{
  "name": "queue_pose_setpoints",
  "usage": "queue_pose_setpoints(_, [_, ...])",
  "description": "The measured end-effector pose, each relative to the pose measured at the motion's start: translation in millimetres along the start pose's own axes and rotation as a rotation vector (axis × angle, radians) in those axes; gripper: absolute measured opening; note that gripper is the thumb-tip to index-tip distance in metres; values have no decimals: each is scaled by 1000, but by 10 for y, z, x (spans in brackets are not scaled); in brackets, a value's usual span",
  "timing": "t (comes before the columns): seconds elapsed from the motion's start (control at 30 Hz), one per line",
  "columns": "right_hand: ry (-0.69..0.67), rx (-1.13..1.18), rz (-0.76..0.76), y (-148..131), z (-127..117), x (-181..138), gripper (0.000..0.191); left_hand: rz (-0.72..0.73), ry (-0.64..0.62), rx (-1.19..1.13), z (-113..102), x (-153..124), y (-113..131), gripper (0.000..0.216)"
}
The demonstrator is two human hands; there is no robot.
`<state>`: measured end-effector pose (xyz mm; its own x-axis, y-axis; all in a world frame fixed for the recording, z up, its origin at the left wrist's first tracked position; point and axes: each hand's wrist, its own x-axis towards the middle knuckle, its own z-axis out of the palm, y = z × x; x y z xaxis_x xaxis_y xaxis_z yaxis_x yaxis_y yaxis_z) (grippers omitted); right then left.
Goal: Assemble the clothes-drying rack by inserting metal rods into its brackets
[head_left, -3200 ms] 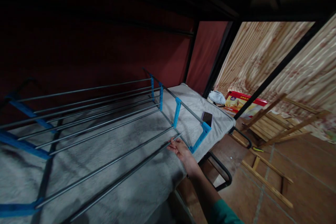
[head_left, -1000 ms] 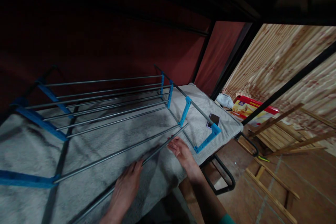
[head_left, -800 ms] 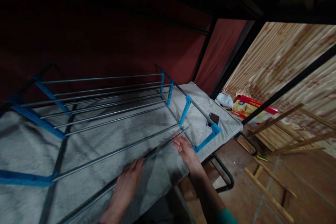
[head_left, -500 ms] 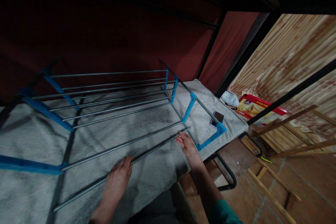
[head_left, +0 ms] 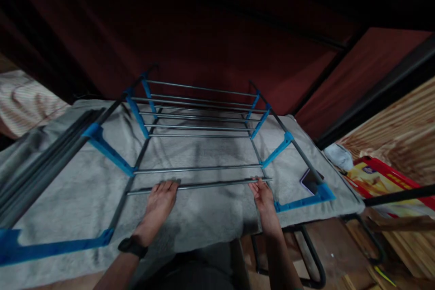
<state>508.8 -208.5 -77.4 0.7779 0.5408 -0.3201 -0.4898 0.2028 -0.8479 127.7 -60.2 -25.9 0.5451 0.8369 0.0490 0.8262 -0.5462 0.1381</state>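
Observation:
A rack of grey metal tubes with blue plastic brackets (head_left: pixel 112 150) lies on its side on a grey blanket (head_left: pixel 210 217). In front of its bars runs a loose-looking grey metal tube (head_left: pixel 214 185), level and nearly parallel to them. My left hand (head_left: pixel 162 199) is wrapped round this tube near its left end, a dark watch on the wrist. Near the right end, my right hand (head_left: pixel 263 195) grips the same tube with its fingers. The tube's right end sticks out past the fingers. A lower right bracket (head_left: pixel 306 200) stands close to my right hand.
Several dark tubes (head_left: pixel 44 163) lie on the left of the blanket. A phone (head_left: pixel 310 181) rests on the right, behind the rack's upright. Beyond the right edge are a red and yellow box (head_left: pixel 384 179), wooden pieces (head_left: pixel 408 244) and a black metal frame (head_left: pixel 316 258).
The view has turned left, showing more of the rack's left side. Both hands still hold the tube, which now lies more nearly level and parallel to the other bars.

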Motion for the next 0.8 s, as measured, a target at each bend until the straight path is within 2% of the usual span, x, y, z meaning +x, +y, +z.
queue_pose_setpoints(0.17, [103, -26, 32, 31, -107, 88, 27, -49, 28, 23, -91, -78, -130, 44])
queue_pose_setpoints(0.3, [88, -43, 25, 46, -165, 113, 25, -98, 48, 27, -83, -141, -193, 41])
queue_pose_setpoints(0.47, [67, -42, -9, 81, -238, 142, 14, -133, 81, 36, -90, -129, -244, 46])
queue_pose_setpoints(0.67, [52, -55, -68, 84, -264, 165, 7, -153, 89, 41, -67, -72, -203, 47])
queue_pose_setpoints(0.8, [84, -51, -46, 64, -256, 174, 5, -163, 92, 27, -23, -55, -141, 51])
